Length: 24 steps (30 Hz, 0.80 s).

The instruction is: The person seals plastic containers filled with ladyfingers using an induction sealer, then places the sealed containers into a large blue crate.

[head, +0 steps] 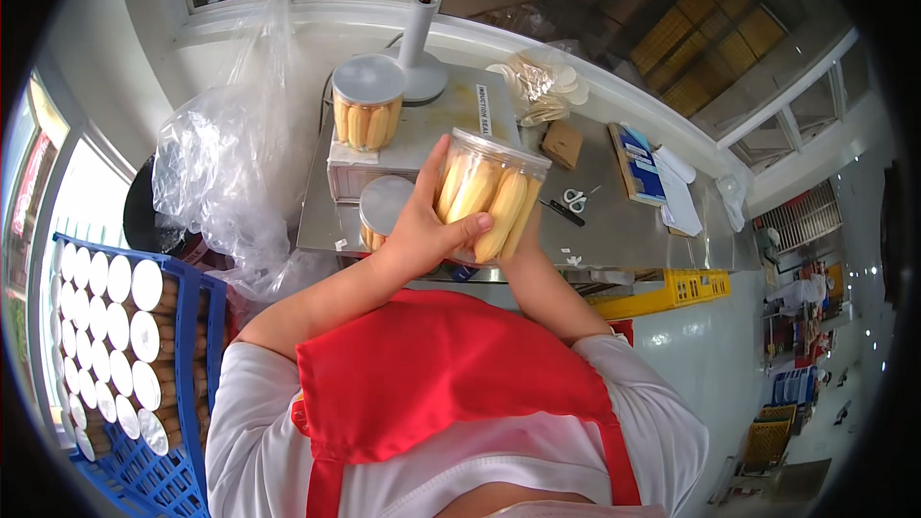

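Note:
A clear plastic jar (489, 194) of long, pale-yellow biscuits, likely ladyfingers, is held tilted above the table's front edge. My left hand (440, 219) grips its left side, thumb across the front. Behind the lower right of the jar is my right hand (531, 234), pressed to it, with its fingers mostly hidden. To the left, a second jar (368, 104) with a grey-looking lid stands upright on a grey induction sealer (460, 104). A third lidded jar (388, 205) sits lower, in front of the machine, partly covered by my left wrist.
A wand-like sealer head (417, 50) stands on the machine. Scissors (574, 200), a black cutter (565, 213), brown cards (562, 144) and a blue book (639, 165) lie on the steel table (604, 244). Plastic bags (230, 151) hang left, above a blue crate (191, 345) of lidded jars.

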Each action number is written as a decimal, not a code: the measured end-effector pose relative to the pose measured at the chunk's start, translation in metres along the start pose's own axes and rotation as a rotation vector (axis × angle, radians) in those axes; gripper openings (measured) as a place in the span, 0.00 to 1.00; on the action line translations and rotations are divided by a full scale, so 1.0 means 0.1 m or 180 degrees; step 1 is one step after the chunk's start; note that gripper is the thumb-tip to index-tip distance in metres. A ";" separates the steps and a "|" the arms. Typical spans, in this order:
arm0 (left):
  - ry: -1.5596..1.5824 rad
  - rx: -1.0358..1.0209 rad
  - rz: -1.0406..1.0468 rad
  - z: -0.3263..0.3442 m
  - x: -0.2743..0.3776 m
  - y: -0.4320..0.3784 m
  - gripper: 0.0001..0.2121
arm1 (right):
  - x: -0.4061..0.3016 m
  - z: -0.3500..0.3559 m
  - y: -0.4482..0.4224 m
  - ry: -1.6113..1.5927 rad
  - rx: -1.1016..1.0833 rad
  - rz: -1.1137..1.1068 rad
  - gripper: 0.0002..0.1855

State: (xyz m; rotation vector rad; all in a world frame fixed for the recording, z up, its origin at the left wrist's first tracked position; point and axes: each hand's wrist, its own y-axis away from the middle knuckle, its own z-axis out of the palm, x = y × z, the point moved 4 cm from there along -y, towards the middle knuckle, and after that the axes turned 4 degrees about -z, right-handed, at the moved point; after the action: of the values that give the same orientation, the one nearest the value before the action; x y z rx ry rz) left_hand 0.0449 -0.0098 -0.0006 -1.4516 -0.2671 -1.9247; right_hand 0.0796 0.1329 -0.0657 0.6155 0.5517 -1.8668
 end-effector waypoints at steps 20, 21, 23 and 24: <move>-0.1854 0.0078 0.0432 0.00 -0.13 -0.34 0.52 | -0.35 0.15 0.06 0.0785 -0.0428 -0.1032 0.46; -0.1930 0.0008 0.0393 0.01 -0.10 -0.32 0.52 | -0.35 0.15 0.05 0.0692 -0.0525 -0.0997 0.46; -0.2019 0.0041 0.0584 0.04 -0.07 -0.28 0.52 | -0.34 0.17 0.04 0.0585 -0.0635 -0.0948 0.46; -0.2105 0.0064 0.0778 0.04 -0.05 -0.26 0.52 | -0.33 0.19 0.03 0.0585 -0.0639 -0.0925 0.47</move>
State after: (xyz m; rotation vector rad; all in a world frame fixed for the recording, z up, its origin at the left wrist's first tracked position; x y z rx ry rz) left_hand 0.0320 0.0130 0.0027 -1.9713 -0.3826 -1.2020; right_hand 0.0897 0.1429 -0.0300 0.6002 0.9805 -2.0021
